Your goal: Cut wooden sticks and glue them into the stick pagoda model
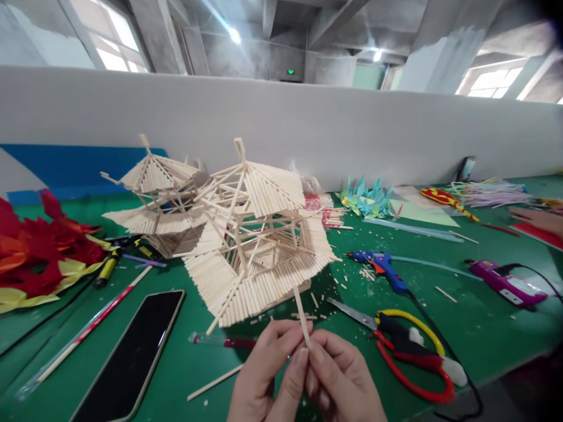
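Note:
Pinched between the fingertips of both hands is a thin flat wooden stick (301, 312), tilted upward. My left hand (275, 370) grips its lower end from one side, and my right hand (336, 375) closes on it from the other. Just beyond the stick's tip stands a pavilion model (264, 234) built of wooden sticks, its upper roof covered only in part. Behind it to the left is a second stick pavilion (158, 199). A loose stick (215, 382) lies left of my hands.
Scissors (409, 346) and a blue glue gun (380, 266) lie to the right, with a purple device (505, 284) farther over. A phone (132, 357) and red paper craft (44, 252) are on the left. Another person's hand (536, 218) is at far right.

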Demonstrator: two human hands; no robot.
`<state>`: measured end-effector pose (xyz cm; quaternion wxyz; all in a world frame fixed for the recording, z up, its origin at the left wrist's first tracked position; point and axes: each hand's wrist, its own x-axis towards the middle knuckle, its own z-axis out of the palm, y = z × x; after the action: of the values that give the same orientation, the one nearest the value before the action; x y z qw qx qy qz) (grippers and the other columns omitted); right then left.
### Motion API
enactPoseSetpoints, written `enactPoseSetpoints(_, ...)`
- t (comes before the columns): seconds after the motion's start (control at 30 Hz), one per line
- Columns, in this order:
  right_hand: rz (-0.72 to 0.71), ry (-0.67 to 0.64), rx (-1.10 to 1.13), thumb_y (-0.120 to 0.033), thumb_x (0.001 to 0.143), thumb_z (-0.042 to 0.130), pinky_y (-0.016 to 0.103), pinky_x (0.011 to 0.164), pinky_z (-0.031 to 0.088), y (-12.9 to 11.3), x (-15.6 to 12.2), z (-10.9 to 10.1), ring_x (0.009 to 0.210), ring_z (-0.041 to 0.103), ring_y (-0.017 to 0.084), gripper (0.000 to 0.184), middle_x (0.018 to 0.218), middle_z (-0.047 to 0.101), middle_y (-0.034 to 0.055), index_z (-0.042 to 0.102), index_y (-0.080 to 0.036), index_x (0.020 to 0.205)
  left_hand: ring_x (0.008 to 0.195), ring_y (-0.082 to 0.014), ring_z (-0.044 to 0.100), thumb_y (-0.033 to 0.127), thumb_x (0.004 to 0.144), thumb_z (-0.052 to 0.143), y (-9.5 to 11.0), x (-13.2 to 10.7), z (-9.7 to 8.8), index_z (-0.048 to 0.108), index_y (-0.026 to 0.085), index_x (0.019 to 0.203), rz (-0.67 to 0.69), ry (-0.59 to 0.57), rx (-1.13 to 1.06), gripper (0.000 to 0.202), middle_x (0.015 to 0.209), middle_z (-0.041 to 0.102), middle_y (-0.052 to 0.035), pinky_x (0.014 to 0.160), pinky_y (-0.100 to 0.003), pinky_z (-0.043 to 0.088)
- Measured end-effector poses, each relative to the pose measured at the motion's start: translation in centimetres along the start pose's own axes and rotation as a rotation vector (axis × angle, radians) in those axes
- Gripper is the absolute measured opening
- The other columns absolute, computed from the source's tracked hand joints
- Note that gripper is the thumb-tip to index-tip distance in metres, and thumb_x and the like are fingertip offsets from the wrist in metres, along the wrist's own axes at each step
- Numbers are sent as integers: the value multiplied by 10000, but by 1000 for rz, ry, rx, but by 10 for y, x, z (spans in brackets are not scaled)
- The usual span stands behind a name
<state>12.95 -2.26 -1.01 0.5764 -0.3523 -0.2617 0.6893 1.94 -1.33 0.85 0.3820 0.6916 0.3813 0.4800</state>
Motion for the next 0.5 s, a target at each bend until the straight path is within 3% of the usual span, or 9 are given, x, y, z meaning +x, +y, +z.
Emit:
enactPoseSetpoints(0.2, 25, -17, -33, -430, 673, 646, 179, 377, 155, 13, 1, -7, 366, 293, 17, 286, 448, 497, -41, 605, -151, 620, 789, -120, 601, 163, 805, 502, -7, -2, 5, 653, 256, 925, -179, 12, -134, 214, 889, 598, -18, 648, -164, 519)
enactPoseSetpoints(0.33, 3, 1, -59, -420, 675, 645, 172, 398, 176, 11, 1, -8, 401, 306, 28, 272, 452, 472, -49, 595, -158, 623, 850, -124, 603, 182, 796, 520, -9, -1, 6, 664, 265, 900, -174, 33, -190, 196, 911, 622, -10, 709, -172, 512)
enactPoseSetpoints(0.5, -134, 43, -326, -407, 707, 602, 186, 431, 282, -6, 1, -15, 427, 369, 54, 254, 472, 471, -43, 610, -159, 654, 860, -120, 599, 153, 801, 502, -5, -8, -3, 592, 266, 1003, -55, -13, 156, 249, 961, 619, -4, 692, -166, 508)
